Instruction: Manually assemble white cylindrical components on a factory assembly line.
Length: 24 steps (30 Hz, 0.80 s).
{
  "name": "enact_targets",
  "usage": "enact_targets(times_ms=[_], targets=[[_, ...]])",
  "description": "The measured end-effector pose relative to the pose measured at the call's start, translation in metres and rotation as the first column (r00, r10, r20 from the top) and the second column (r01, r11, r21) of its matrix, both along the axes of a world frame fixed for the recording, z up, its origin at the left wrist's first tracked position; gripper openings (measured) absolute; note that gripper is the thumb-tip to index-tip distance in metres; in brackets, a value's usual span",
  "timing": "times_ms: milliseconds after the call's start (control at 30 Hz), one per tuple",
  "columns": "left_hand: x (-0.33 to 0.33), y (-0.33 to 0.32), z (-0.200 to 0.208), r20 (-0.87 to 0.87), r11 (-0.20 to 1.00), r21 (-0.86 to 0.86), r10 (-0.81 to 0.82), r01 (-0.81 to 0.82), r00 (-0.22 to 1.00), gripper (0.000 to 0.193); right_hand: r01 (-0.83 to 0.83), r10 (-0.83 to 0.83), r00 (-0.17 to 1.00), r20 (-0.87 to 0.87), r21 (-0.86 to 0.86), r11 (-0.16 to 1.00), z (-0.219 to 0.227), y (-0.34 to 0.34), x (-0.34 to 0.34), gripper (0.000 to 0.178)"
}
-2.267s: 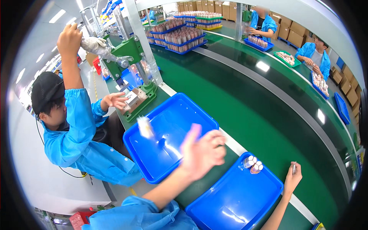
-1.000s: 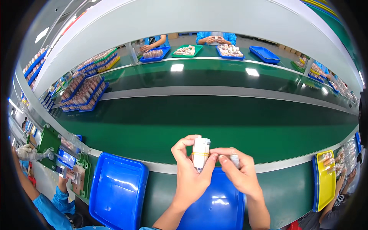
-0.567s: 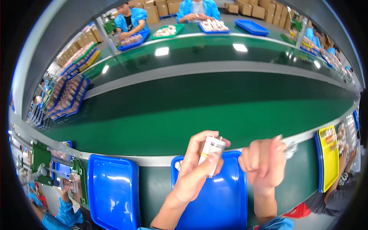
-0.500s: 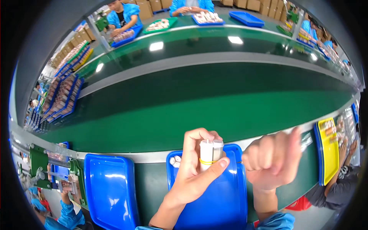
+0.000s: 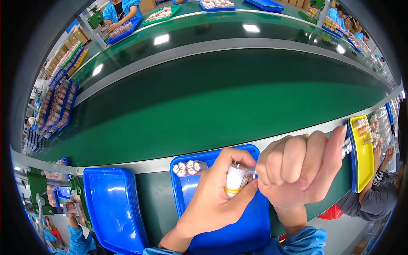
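My left hand (image 5: 221, 193) is closed round a small upright bundle of clear and white cylindrical tubes (image 5: 236, 176). A yellow rubber band (image 5: 233, 190) circles the bundle low down. Right beside it, my right hand (image 5: 297, 168) is curled with its knuckles up, fingertips close to the bundle's right side. Whatever those fingers pinch, if anything, is hidden. Both hands are above a blue tray (image 5: 178, 195). In that tray's far left corner lie several white-ended tubes (image 5: 189, 168) grouped together.
Stacked blue trays (image 5: 110, 208) stand to the left, near a green metal fixture (image 5: 36, 187). A green conveyor belt (image 5: 221, 102) runs across ahead. On the right, a yellow tray (image 5: 362, 157) holds tubes near a co-worker's hands (image 5: 384, 157). More workers and filled trays line the far side.
My right hand has come left, up against the bundle. The view has tilted down, so the tubes in the tray's corner show more fully. My left hand keeps its hold.
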<state>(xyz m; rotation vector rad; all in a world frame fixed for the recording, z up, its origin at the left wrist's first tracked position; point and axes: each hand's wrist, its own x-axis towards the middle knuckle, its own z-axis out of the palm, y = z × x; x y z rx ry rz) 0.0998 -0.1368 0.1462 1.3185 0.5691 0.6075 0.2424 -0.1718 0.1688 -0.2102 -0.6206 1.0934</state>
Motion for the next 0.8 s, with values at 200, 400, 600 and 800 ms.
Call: enact_targets(times_ms=[200, 400, 600, 800], targets=[[0.002, -0.002, 0.0, 0.0, 0.996, -0.085, 0.04, -0.04, 0.999, 0.038, -0.027, 0.027, 1.0, -0.009, 0.035, 0.999, -0.001, 0.002, 0.002, 0.075], [0.002, -0.002, -0.001, 0.003, 0.996, -0.063, 0.07, -0.069, 0.998, 0.037, -0.03, 0.027, 0.996, 0.089, 0.034, 0.999, -0.006, 0.003, 0.003, 0.067], [-0.001, -0.001, 0.001, -0.067, 0.995, 0.086, 0.063, -0.057, 0.996, 0.037, 0.054, -0.057, 0.992, 0.11, 0.031, 0.998, -0.009, 0.002, -0.003, 0.058], [-0.009, 0.014, -0.014, -0.085, 0.894, 0.447, 0.027, 0.014, 0.996, 0.052, -0.005, 0.07, 0.984, 0.162, -0.37, 0.929, 0.005, 0.019, -0.01, 0.057]])
